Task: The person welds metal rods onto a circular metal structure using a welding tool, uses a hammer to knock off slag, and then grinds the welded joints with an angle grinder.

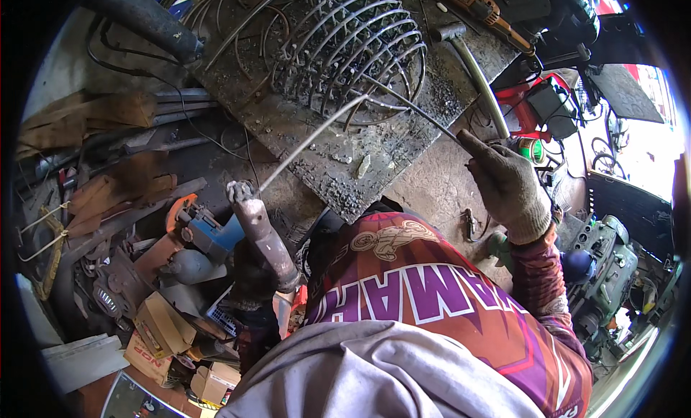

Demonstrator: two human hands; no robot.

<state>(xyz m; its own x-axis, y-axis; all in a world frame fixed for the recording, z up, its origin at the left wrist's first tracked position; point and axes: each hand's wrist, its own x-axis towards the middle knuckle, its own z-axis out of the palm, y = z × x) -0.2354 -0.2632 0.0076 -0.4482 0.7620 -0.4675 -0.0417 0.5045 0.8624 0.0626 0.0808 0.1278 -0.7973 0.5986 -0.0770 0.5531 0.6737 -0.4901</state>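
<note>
A round cage of curved metal rods [345, 51] sits on a metal plate tabletop [317, 175] strewn with dark grit. My left hand [252, 278], in shadow and dark-looking, is closed around a worn metal pipe [265, 238] with a lumpy end; its fingers are partly hidden. From that end a thin light rod [311, 139] reaches up to the near edge of the cage. My right hand [507, 184], in a grey knit glove, grips a thin dark rod [421, 112]. The dark rod's far tip lies among the cage's bars.
A hammer [475, 80] with a metal handle lies along the plate's right side, below an orange power tool [482, 11]. A thick dark pipe [147, 22] juts in at upper left. Scrap metal, cardboard boxes [164, 323] and a green machine [608, 267] crowd the floor around me.
</note>
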